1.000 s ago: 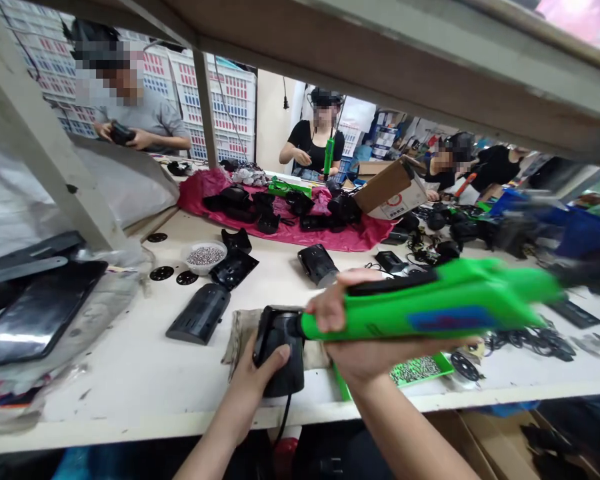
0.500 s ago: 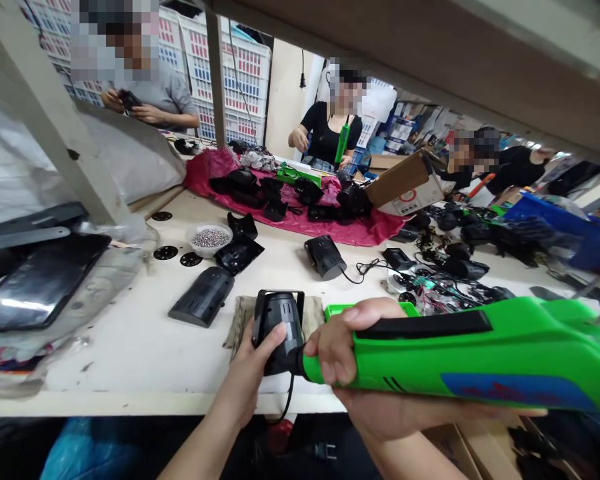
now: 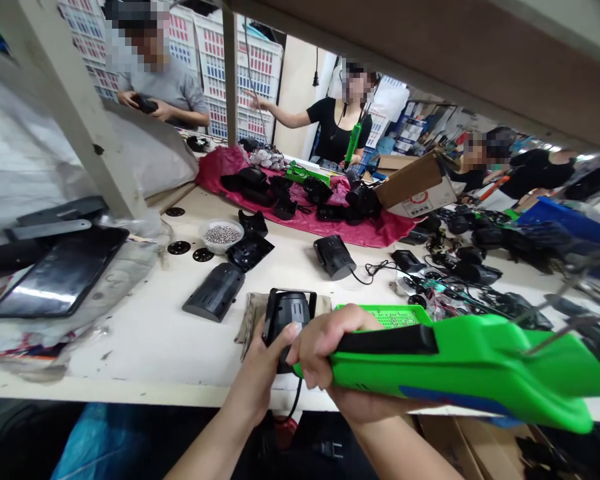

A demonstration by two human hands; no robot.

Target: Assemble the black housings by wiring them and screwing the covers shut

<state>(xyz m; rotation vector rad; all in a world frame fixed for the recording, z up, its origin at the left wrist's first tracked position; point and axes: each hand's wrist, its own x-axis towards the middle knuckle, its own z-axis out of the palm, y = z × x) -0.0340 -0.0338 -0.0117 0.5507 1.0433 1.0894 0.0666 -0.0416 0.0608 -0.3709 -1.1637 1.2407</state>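
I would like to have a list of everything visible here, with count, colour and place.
power tool: one, green, in right hand
held housing: one, black, in left hand
cloth: one, beige, under held housing
table: one, white, foreground
tray: one, green, behind power tool
bowl: one, whitish, table's left half
discs: three, black, around bowl
loose housings: two, black, mid-table
flat panel: one, black, far left
sheet: one, pink, table's far side
carton: one, brown and white, beside sheet
crates: several, white, background
smaller parts: many, mostly black, uncountable
co-workers: four, black or grey tops, background
left hand, right hand: one each, bare, centre
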